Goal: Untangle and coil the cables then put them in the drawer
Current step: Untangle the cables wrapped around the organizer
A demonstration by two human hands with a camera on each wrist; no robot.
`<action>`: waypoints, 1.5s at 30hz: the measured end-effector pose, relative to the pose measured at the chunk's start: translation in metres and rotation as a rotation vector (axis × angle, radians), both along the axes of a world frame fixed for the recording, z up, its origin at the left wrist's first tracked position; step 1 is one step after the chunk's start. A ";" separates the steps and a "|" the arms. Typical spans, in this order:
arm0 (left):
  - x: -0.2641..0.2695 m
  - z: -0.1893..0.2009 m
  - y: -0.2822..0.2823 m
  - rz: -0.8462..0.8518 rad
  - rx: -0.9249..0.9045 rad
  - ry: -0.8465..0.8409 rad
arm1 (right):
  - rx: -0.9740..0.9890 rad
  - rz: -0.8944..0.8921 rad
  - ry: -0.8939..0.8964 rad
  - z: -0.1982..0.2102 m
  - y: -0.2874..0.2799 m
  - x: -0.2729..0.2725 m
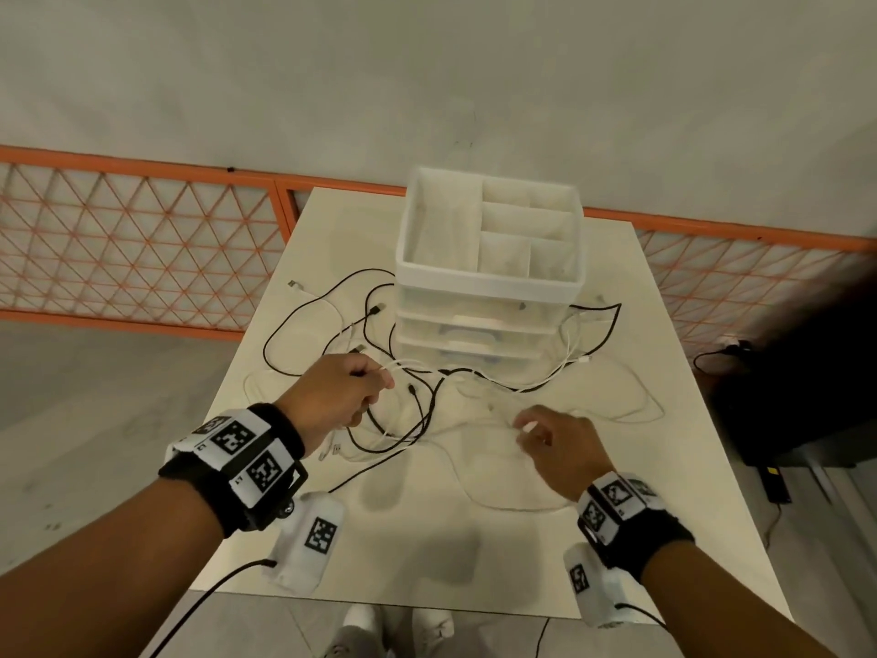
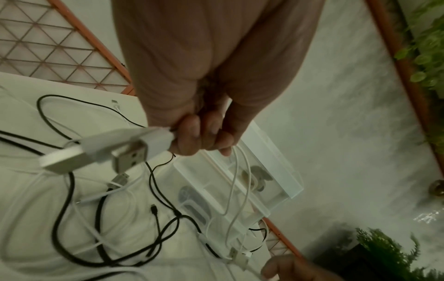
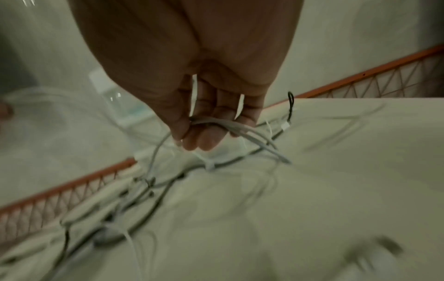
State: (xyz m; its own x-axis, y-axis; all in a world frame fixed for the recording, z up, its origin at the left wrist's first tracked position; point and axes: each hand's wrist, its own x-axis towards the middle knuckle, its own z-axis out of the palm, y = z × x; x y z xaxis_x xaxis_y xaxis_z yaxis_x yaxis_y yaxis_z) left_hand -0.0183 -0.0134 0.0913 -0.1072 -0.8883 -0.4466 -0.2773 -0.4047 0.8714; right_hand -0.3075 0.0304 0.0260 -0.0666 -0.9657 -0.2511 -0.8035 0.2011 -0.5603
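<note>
left hand (image 1: 339,391) grips a white cable (image 2: 100,150) by its plug end; right hand (image 1: 560,444) pinches white strands (image 3: 240,127) above the tangle (image 1: 408,396) on the desk (image 1: 427,539), before the closed drawers (image 1: 474,334). better to feed one plug back through loops, never yank.

The right hand (image 3: 192,76) pinches white cables (image 3: 242,129) in its fingers (image 3: 206,140) above the counter (image 3: 336,190), black cables (image 3: 168,184) tangled below.
</note>
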 end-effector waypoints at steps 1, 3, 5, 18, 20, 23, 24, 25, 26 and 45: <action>-0.001 -0.001 0.000 0.011 -0.001 0.028 | -0.040 -0.023 -0.100 0.010 -0.003 -0.001; -0.005 0.001 -0.002 0.021 -0.016 0.069 | -0.082 -0.036 -0.243 0.031 -0.007 -0.001; -0.013 0.001 -0.002 0.036 -0.032 0.115 | -0.107 0.002 -0.292 0.044 -0.008 0.003; -0.068 0.009 -0.008 -0.303 -0.194 0.000 | -0.242 0.209 -0.349 0.064 -0.013 0.048; -0.070 0.012 -0.006 -0.304 -0.177 0.002 | -0.272 0.207 -0.364 0.066 -0.014 0.052; -0.069 0.011 -0.008 -0.381 -0.229 -0.154 | -0.269 0.221 -0.377 0.070 -0.013 0.059; -0.066 0.011 -0.009 -0.426 -0.246 -0.211 | -0.265 0.210 -0.378 0.070 -0.013 0.059; -0.063 0.012 -0.011 -0.454 -0.249 -0.229 | -0.255 0.189 -0.383 0.070 -0.014 0.058; -0.059 0.013 -0.011 -0.463 -0.241 -0.213 | -0.230 0.166 -0.390 0.071 -0.015 0.056; -0.019 0.026 -0.012 -0.234 -0.127 0.075 | 0.044 0.053 0.038 0.046 -0.023 0.008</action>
State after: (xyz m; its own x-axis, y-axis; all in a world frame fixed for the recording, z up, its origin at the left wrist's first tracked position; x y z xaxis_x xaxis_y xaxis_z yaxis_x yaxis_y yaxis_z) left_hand -0.0372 -0.0257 0.1171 -0.3445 -0.8839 -0.3164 -0.2836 -0.2233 0.9326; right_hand -0.2994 0.0070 0.0715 -0.0262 -0.9563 -0.2912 -0.8340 0.1815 -0.5211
